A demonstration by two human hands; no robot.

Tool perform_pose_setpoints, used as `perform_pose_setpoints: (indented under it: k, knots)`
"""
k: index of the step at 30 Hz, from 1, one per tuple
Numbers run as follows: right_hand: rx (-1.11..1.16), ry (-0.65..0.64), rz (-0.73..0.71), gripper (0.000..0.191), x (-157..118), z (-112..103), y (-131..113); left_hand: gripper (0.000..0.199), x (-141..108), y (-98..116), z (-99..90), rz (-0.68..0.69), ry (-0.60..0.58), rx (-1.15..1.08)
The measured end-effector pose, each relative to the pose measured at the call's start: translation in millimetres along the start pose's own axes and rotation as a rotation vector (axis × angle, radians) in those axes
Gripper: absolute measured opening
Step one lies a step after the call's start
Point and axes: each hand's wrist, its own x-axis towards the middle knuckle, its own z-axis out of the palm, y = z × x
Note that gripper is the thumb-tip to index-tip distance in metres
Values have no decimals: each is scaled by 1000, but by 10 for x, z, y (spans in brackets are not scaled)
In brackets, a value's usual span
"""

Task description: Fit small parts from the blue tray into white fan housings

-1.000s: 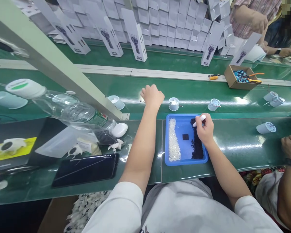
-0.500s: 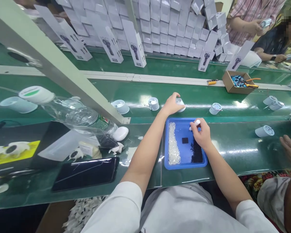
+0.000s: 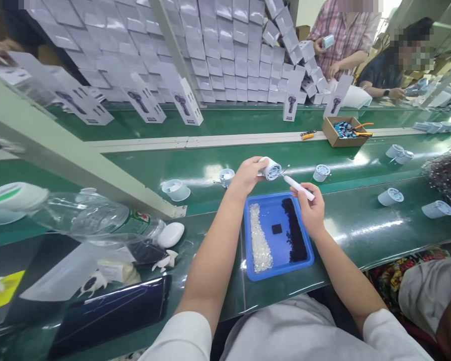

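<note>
My left hand (image 3: 249,174) is closed round a pale cylindrical plastic housing (image 3: 272,169), tilted so its ribbed open end faces right; thin wires stick out there. In my right hand (image 3: 311,206) is a white pen-shaped tool (image 3: 299,187), its thin tip at the housing's open end. Whether the tip touches it I cannot tell. Just below both hands lies a blue tray (image 3: 278,275). It holds a strip of small clear-white pieces (image 3: 260,240), a heap of tiny black pieces (image 3: 296,235) and a small black square (image 3: 277,229).
Similar housings (image 3: 321,173) stand along the green bench. A bottle (image 3: 97,210) and a dark flat panel (image 3: 108,316) lie left, near a slanted metal post (image 3: 75,150). Behind are a cardboard box (image 3: 342,135) and stacked white boxes (image 3: 225,65). Other people sit or stand around.
My left hand has lifted the housing off the bench and tilted it. My right hand has raised the pen-shaped tool from the tray to the housing. The view has shifted.
</note>
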Motion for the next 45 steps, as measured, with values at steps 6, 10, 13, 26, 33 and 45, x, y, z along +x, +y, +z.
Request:
perform_pose_setpoints:
  k: [6,10,13,26,33,45]
  knots:
    - [-17,-38,41,34,-14,27,22,8,-120,52,123,35,-45,128]
    - [-74,-27,56,33,-2,-9,17,8,-144,58,175,22,-77,171]
    - [-226,-68,75,33,7,-39,-16,19,-159,16,259,118,28,215]
    - [153,-343,319,52,-132,101,-139,50,-321,-175,613,368,261,-181]
    - [77,-294,301,53,-68,112,-159,36,-268,-221,618,370,179,-41]
    - [-220,-159,126,24,82,-123,-108,44,210,-227,-112,325,10,883]
